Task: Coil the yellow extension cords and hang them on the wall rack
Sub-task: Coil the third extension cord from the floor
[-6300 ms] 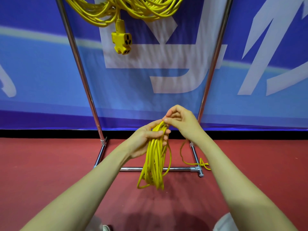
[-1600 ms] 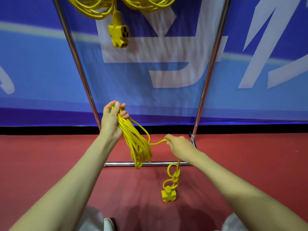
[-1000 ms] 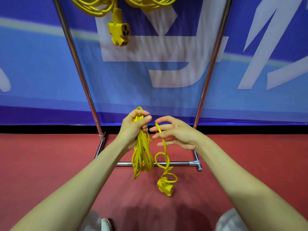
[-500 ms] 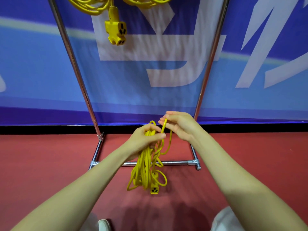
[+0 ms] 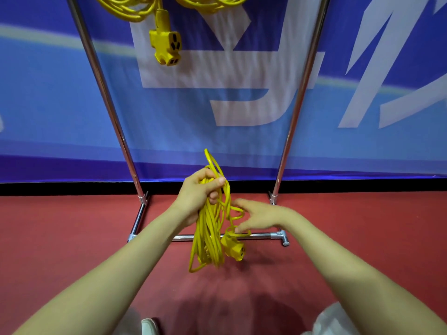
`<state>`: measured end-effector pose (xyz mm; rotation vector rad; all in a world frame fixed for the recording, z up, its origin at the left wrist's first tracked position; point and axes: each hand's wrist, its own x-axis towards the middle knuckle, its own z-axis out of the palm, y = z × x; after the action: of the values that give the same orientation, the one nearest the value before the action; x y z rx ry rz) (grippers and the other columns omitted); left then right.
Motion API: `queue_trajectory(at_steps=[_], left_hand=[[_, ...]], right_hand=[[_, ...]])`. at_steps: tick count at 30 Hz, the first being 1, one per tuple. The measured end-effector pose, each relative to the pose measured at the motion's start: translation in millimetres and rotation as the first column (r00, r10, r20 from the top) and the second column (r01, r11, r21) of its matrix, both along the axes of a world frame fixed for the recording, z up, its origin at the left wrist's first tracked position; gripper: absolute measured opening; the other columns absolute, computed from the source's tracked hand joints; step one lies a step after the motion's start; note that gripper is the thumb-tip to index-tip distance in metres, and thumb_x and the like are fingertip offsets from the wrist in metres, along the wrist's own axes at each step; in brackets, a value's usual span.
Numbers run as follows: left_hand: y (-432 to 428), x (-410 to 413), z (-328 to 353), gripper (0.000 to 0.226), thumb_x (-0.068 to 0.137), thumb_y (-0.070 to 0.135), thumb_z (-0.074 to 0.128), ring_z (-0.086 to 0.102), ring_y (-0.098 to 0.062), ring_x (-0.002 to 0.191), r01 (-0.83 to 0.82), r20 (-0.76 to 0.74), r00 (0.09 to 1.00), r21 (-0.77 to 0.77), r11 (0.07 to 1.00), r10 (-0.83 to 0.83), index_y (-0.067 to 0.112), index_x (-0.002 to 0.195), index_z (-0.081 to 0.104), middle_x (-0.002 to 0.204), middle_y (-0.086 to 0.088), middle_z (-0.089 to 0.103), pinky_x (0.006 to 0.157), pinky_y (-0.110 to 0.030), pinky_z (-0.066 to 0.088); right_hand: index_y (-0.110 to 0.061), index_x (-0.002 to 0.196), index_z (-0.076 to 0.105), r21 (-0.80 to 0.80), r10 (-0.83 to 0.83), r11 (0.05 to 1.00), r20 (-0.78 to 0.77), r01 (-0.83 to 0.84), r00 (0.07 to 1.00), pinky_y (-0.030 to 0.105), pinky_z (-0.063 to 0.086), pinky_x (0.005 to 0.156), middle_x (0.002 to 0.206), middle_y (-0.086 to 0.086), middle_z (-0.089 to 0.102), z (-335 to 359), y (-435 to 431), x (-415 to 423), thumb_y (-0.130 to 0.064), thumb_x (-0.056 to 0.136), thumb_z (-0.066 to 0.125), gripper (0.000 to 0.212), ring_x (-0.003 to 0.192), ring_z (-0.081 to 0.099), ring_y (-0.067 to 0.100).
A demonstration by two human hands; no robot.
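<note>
The left hand point(image 5: 197, 198) gripped the coiled cord point(image 5: 207, 235). The right hand point(image 5: 262, 216), fingers point(image 5: 247, 228) spread, reached its socket end point(image 5: 235, 250) at five o'clock. Coiling seemed nearly finished; securing that end, then hanging, came next.

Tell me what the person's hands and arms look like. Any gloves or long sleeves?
No gloves and no sleeves in view. The left hand and right hand are bare, and so are the left forearm and right forearm. No watch, bracelet or ring shows. Down low, a white shoe peeks in.
</note>
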<state>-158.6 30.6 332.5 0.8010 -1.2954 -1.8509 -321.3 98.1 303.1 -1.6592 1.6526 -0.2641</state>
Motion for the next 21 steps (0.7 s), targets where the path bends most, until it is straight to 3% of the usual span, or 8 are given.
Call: queue_trajectory(at_steps=[1,4,7,9,12,14,18,21], left_hand=[[0,0,3,0.017,0.09,-0.001,0.059,0.038,-0.007,0.042,0.002,-0.009,1.0,0.002,1.0,-0.002,0.008,0.081,0.048,0.057,-0.001,0.052,0.04,-0.017,0.03],[1,1,10,0.014,0.091,0.0,0.059,0.038,-0.007,0.043,-0.003,-0.023,1.0,-0.006,1.0,0.003,0.008,0.083,0.05,0.056,0.0,0.05,0.04,-0.016,0.031],[-7,9,15,0.011,0.091,0.0,0.058,0.039,-0.007,0.044,-0.035,-0.055,0.998,-0.021,0.999,0.034,0.008,0.084,0.054,0.058,0.0,0.05,0.042,-0.016,0.032],[-15,14,13,0.009,0.09,-0.001,0.059,0.039,-0.008,0.045,-0.069,-0.055,0.996,-0.029,0.997,0.067,0.008,0.088,0.058,0.059,0.001,0.051,0.043,-0.016,0.034],[-23,18,1,0.012,0.087,-0.004,0.063,0.038,-0.01,0.045,-0.118,0.047,0.992,-0.07,0.991,0.121,0.007,0.089,0.06,0.063,-0.003,0.045,0.043,-0.018,0.033],[-25,20,-11,0.012,0.085,-0.004,0.065,0.037,-0.01,0.045,-0.097,0.15,0.982,-0.125,0.987,0.115,0.006,0.082,0.059,0.062,-0.005,0.04,0.043,-0.019,0.031],[-18,18,-26,0.011,0.083,-0.001,0.068,0.033,-0.014,0.048,-0.004,0.255,0.965,-0.196,0.98,0.055,0.009,0.08,0.065,0.061,-0.007,0.037,0.044,-0.02,0.029],[-10,16,-26,0.016,0.084,0.005,0.069,0.032,-0.014,0.049,0.082,0.257,0.966,-0.162,0.983,-0.038,0.014,0.097,0.07,0.063,-0.006,0.036,0.044,-0.021,0.03]], right_hand=[[-0.013,0.136,0.044,0.014,0.021,1.0,0.044,-0.022,0.999,0.014,0.036,0.095,0.127,-0.006,0.05,-6,2,8,-0.015,0.085,0.069,0.058,0.115,0.047,0.006],[-0.013,0.122,0.056,-0.118,-0.138,0.982,0.079,0.147,0.987,0.025,0.042,0.094,0.12,0.0,0.063,-19,-3,20,-0.025,0.092,0.06,0.032,0.111,0.058,0.014],[-0.013,0.104,0.058,-0.204,-0.206,0.959,-0.024,0.197,0.978,0.024,0.037,0.073,0.1,0.001,0.064,-13,-9,15,-0.027,0.096,0.054,0.016,0.093,0.059,0.016],[-0.015,0.095,0.057,-0.194,-0.266,0.939,0.112,0.283,0.957,0.027,0.043,0.071,0.087,-0.001,0.062,-8,-10,11,-0.027,0.095,0.055,0.012,0.081,0.06,0.014],[-0.018,0.079,0.049,-0.058,-0.453,0.843,0.457,0.534,0.766,0.023,0.052,0.054,0.072,0.003,0.061,8,-10,7,-0.026,0.096,0.053,0.02,0.06,0.064,0.011],[-0.017,0.078,0.049,0.021,-0.525,0.767,0.596,0.641,0.608,0.022,0.051,0.048,0.067,0.005,0.06,23,-10,3,-0.028,0.097,0.05,0.022,0.052,0.063,0.012],[-0.012,0.077,0.052,0.215,-0.506,0.691,0.825,0.691,0.25,0.027,0.056,0.051,0.052,0.002,0.056,42,-12,-9,-0.024,0.099,0.047,0.025,0.047,0.062,0.015],[-0.012,0.079,0.053,0.278,-0.493,0.693,0.856,0.666,0.156,0.025,0.054,0.048,0.053,0.004,0.057,44,-14,-6,-0.021,0.099,0.046,0.024,0.047,0.062,0.016]])
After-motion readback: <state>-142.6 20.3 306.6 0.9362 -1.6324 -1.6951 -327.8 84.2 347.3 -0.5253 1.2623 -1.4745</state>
